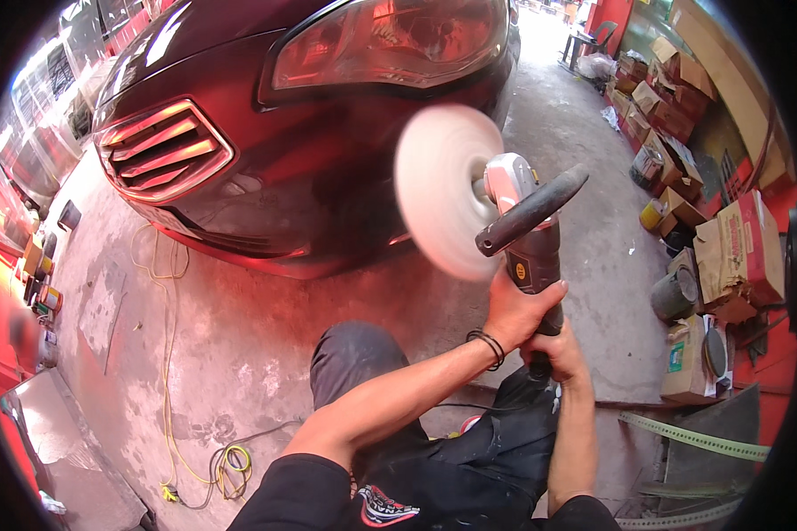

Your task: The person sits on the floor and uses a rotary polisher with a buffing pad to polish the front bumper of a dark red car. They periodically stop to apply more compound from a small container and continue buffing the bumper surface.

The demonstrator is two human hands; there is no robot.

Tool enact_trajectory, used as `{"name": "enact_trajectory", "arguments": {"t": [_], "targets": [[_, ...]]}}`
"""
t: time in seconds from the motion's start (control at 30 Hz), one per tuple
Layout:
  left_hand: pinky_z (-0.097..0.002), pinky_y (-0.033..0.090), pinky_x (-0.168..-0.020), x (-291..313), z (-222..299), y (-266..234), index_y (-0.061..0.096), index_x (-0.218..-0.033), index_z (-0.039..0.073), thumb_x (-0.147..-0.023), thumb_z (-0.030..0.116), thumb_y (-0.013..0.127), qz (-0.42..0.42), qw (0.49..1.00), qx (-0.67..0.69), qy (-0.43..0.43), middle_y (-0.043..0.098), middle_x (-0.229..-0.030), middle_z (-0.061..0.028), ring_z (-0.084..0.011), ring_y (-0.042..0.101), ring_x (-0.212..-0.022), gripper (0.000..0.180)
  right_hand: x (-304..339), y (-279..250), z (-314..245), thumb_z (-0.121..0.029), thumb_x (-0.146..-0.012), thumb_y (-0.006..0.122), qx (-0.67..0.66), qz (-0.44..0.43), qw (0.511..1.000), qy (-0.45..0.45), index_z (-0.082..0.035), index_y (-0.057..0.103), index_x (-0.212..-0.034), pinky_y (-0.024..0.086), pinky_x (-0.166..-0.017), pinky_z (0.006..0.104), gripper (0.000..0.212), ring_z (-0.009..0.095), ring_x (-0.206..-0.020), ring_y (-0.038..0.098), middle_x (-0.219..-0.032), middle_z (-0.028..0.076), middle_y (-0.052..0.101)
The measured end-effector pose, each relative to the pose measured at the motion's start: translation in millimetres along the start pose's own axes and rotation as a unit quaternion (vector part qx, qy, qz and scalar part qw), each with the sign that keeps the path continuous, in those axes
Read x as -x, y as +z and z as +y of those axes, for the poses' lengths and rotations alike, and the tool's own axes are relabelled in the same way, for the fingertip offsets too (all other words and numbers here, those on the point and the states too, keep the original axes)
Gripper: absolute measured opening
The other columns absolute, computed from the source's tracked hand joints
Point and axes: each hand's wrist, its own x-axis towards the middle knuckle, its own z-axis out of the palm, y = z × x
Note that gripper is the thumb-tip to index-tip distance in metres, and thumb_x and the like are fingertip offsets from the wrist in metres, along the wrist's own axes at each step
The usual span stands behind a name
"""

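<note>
Both my hands are closed round a dark-bodied polisher (533, 257). My left hand (515, 310), with a dark band at its wrist, wraps the body just below the side handle (531, 210). Lower down, my right hand (560, 352) grips the rear end. The round white pad (445, 190) is smeared as if spinning. It stands at the right corner of a dark, glossy car bumper (328, 177); whether it touches the paint I cannot tell. Above the bumper is the headlight (390, 44), and to the left a slatted grille (164, 150).
A yellow cord (166, 354) runs over the concrete floor, with a coil (232, 465) left of my legs. Cardboard boxes (742, 252) and a dark bucket (675, 294) line the right wall. Small cans (51, 298) stand at the left. Measuring tape (695, 435) lies at lower right.
</note>
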Motion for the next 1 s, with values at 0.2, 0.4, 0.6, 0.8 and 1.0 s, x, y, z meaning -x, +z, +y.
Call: {"name": "enact_trajectory", "arguments": {"t": [0.2, 0.4, 0.6, 0.8, 1.0], "targets": [[-0.036, 0.059, -0.085, -39.7, 14.2, 25.2, 0.067, -0.117, 0.002, -0.085, 0.023, 0.09, -0.052, 0.993, 0.103, 0.026, 0.073, -0.105, -0.0061, -0.0168, 0.07, -0.096, 0.045, -4.7, -14.8, -50.9, 0.0, -0.072, 0.069, 0.078, 0.041, 0.996, -0.016, 0.0, 0.067, -0.089, 0.051, -0.05, 0.0352, 0.017, 0.022, -0.053, 0.063, -0.07, 0.01, 0.065], [-0.0357, 0.06, -0.076, -79.0, 26.9, 37.3, 0.07, -0.11, 0.002, -0.081, 0.022, 0.09, -0.079, 0.988, 0.135, -0.009, 0.074, -0.092, -0.004, -0.0158, 0.071, -0.081, 0.04, -21.2, -4.4, -74.7, -0.006, -0.078, 0.069, 0.047, 0.066, 0.996, -0.032, -0.002, 0.067, -0.085, 0.048, -0.049, 0.0345, 0.009, 0.019, -0.054, 0.061, -0.071, 0.008, 0.065], [-0.0353, 0.06, -0.085, -36.1, 16.2, 12.5, 0.068, -0.119, 0.001, -0.084, 0.025, 0.092, -0.042, 0.993, 0.112, -0.007, 0.075, -0.105, -0.0059, -0.0157, 0.071, -0.094, 0.049, -3.9, 13.3, -38.3, -0.006, -0.076, 0.071, 0.062, 0.041, 0.996, -0.049, -0.001, 0.069, -0.087, 0.047, -0.05, 0.0332, 0.013, 0.018, -0.055, 0.062, -0.07, 0.006, 0.065], [-0.0373, 0.059, -0.09, 18.0, 3.7, -37.9, 0.067, -0.122, 0.003, -0.084, 0.021, 0.094, 0.043, 0.994, 0.104, -0.005, 0.074, -0.108, -0.0046, -0.0181, 0.071, -0.098, 0.05, -11.7, 23.0, -2.7, -0.006, -0.074, 0.085, 0.155, -0.07, 0.984, -0.047, -0.002, 0.074, -0.097, 0.049, -0.058, 0.0329, 0.026, 0.013, -0.066, 0.064, -0.079, 0.002, 0.071], [-0.0367, 0.061, -0.089, 23.7, -30.1, -52.9, 0.069, -0.12, 0.002, -0.085, 0.018, 0.092, 0.059, 0.995, 0.078, -0.02, 0.076, -0.109, -0.0063, -0.0182, 0.075, -0.098, 0.045, -28.4, 26.3, 32.8, -0.006, -0.074, 0.088, 0.13, -0.084, 0.984, -0.088, -0.004, 0.077, -0.099, 0.051, -0.063, 0.0341, 0.027, 0.012, -0.068, 0.064, -0.079, 0.0, 0.071]]}}
